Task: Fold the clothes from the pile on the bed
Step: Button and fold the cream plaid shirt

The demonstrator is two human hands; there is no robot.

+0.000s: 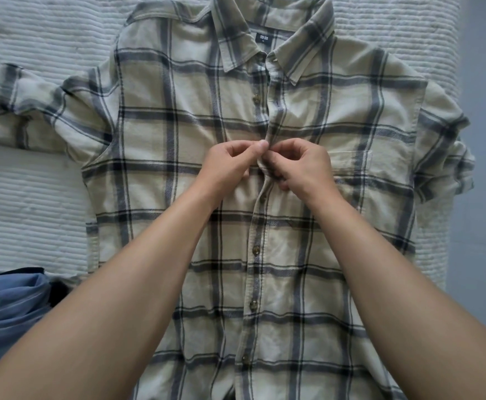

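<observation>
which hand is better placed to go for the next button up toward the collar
Left, marginally. The left hand pinches the plaid shirt on the button side of the placket, straight below the next button. The right hand grips the overlapping edge beside it.

The bed (34,197) has a white quilted cover (48,47) with fine ribs that run across it — the fabric looks soft and a little wrinkled in places. It reaches from the left edge to the far right, where the cover ends in a straight edge. Beyond this edge lies a strip of grey floor (484,140) — plain and smooth, running down the right side of the view.
</observation>
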